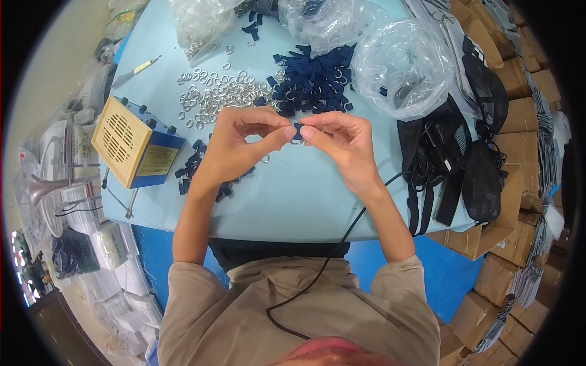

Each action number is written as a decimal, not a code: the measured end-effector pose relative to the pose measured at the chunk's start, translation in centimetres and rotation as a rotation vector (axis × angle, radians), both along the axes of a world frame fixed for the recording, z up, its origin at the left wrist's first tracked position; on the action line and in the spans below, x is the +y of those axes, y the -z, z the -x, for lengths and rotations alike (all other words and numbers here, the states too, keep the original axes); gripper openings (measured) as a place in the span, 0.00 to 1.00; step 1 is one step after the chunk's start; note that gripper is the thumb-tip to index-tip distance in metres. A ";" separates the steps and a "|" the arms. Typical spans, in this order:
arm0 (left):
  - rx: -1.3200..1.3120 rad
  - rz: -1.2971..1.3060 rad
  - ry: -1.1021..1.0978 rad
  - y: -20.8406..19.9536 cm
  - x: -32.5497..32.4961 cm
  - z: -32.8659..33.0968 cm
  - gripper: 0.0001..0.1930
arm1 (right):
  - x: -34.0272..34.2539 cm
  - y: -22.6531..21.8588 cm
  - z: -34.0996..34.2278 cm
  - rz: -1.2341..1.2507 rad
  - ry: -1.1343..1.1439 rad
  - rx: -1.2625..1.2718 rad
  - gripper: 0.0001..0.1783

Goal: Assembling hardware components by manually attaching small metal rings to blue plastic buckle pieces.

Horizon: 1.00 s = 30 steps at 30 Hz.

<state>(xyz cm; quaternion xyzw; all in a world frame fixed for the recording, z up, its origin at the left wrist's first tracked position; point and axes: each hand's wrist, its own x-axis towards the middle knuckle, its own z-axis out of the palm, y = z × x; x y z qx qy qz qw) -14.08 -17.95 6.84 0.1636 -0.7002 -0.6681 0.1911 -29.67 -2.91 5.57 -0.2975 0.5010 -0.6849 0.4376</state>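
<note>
Above the light blue table, my left hand and my right hand meet at their fingertips. Both are closed in a pinch on a small navy fabric tab. A silver metal ring shows at the tab's lower edge, between my thumbs. Just beyond my left hand spreads a pile of silver rings. Past my fingertips lies a heap of navy tabs, some with rings on them. More navy tabs lie beside my left forearm, which partly hides them.
A cream and blue box-shaped device stands at the left. Clear plastic bags sit along the far side. A black mesh bag lies at the right, and a black cable crosses near my right arm. Cardboard boxes line the right.
</note>
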 end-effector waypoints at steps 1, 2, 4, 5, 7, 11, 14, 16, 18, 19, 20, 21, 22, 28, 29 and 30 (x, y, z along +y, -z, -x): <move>-0.019 -0.036 0.010 -0.1 0.0 0.0 0.08 | 0.0 0.0 0.0 -0.004 0.001 -0.002 0.09; -0.038 -0.071 0.021 -0.3 0.1 0.0 0.08 | 0.0 0.1 -0.1 0.002 0.010 -0.004 0.09; -0.050 -0.110 0.024 -0.4 0.1 0.0 0.08 | 0.0 0.2 -0.1 0.006 0.020 -0.009 0.09; -0.061 -0.145 0.026 -0.5 0.1 0.0 0.09 | 0.0 0.2 -0.1 0.012 0.012 -0.018 0.09; -0.084 -0.169 0.038 -0.7 0.0 -0.1 0.09 | 0.1 0.3 0.0 0.016 0.005 -0.027 0.09; -0.068 -0.252 0.069 -0.8 0.1 -0.2 0.09 | 0.2 0.2 0.1 -0.002 -0.031 -0.096 0.09; -0.067 -0.247 0.081 -0.8 -0.1 -0.1 0.09 | 0.2 0.0 0.0 -0.004 -0.035 -0.100 0.09; -0.057 -0.251 0.073 -0.7 0.1 -0.1 0.09 | 0.2 -0.3 0.0 -0.006 -0.027 -0.085 0.09; -0.047 -0.256 0.066 -0.6 0.1 -0.1 0.08 | 0.2 -0.4 -0.1 0.037 -0.051 -0.106 0.08; -0.058 -0.238 0.050 -0.4 0.1 -0.1 0.08 | 0.2 -0.4 -0.1 0.036 -0.050 -0.106 0.08; -0.069 -0.220 0.035 -0.3 0.1 -0.1 0.08 | 0.1 -0.3 -0.1 0.024 -0.049 -0.081 0.08; -0.069 -0.221 0.036 -0.4 0.1 -0.1 0.08 | 0.1 -0.2 -0.1 0.012 -0.049 -0.055 0.08; -0.065 -0.222 0.038 -0.4 0.0 -0.1 0.08 | 0.1 -0.2 0.0 0.011 -0.049 -0.057 0.08; -0.036 -0.250 0.069 -0.8 0.2 0.2 0.08 | 0.4 -0.3 0.5 -0.002 -0.090 -0.096 0.09; -0.042 -0.231 0.067 -0.8 0.3 0.4 0.07 | 0.5 -0.4 0.6 -0.016 -0.076 -0.100 0.09; -0.031 -0.231 0.079 -0.6 0.3 0.6 0.07 | 0.6 -0.5 0.8 -0.029 -0.059 -0.102 0.09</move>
